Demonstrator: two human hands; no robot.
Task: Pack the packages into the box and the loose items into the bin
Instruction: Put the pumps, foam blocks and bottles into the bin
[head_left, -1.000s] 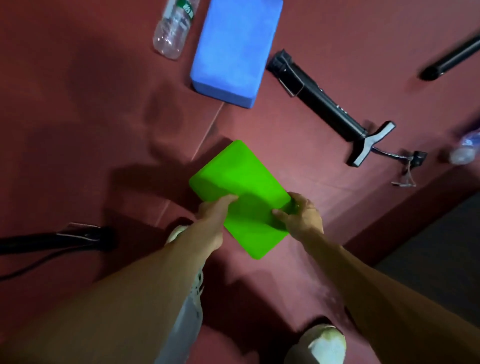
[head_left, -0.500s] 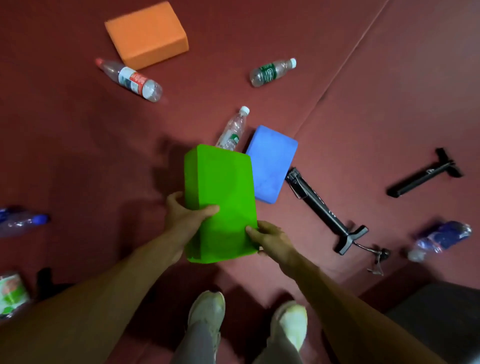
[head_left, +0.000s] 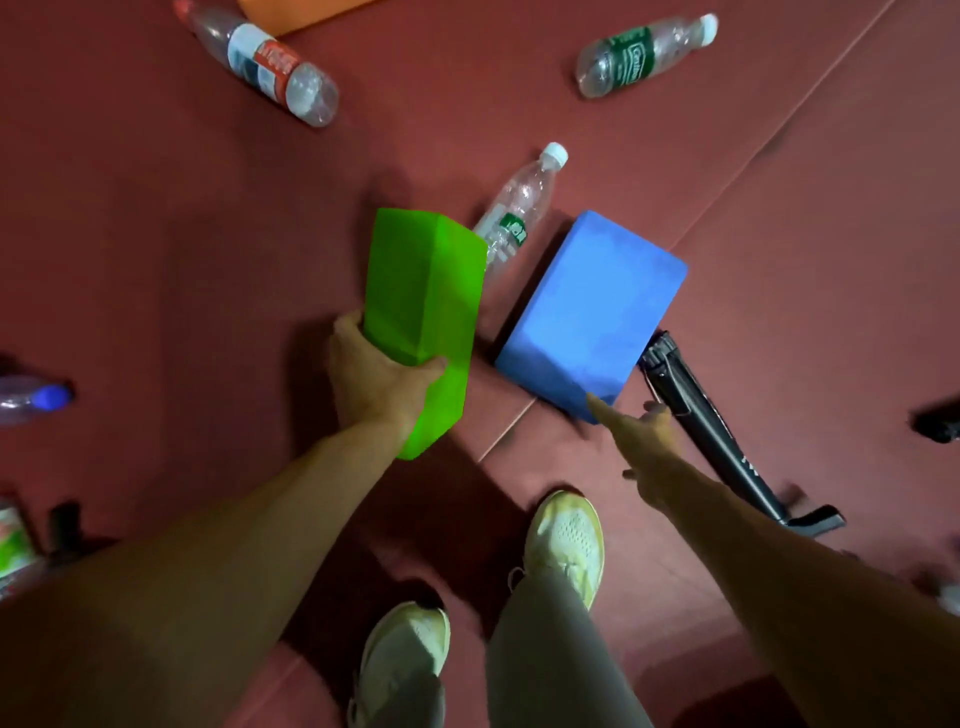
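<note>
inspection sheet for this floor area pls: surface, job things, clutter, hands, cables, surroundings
Surface: dark red floor mat, seams across it.
Job's things: green block held off the mat; blue block and orange block lying on it; red-label bottle, top-right bottle, middle bottle, blue-cap bottle and black pump lying loose; no box or bin in view.
Clutter: green-and-white thing at the left edge, too blurred to name.
Hands: left hand grips the green block; right hand open, fingers stretched toward the blue block's near corner.
Cables: nothing seen.
Surroundings: the person's shoes; otherwise nothing seen.
</note>
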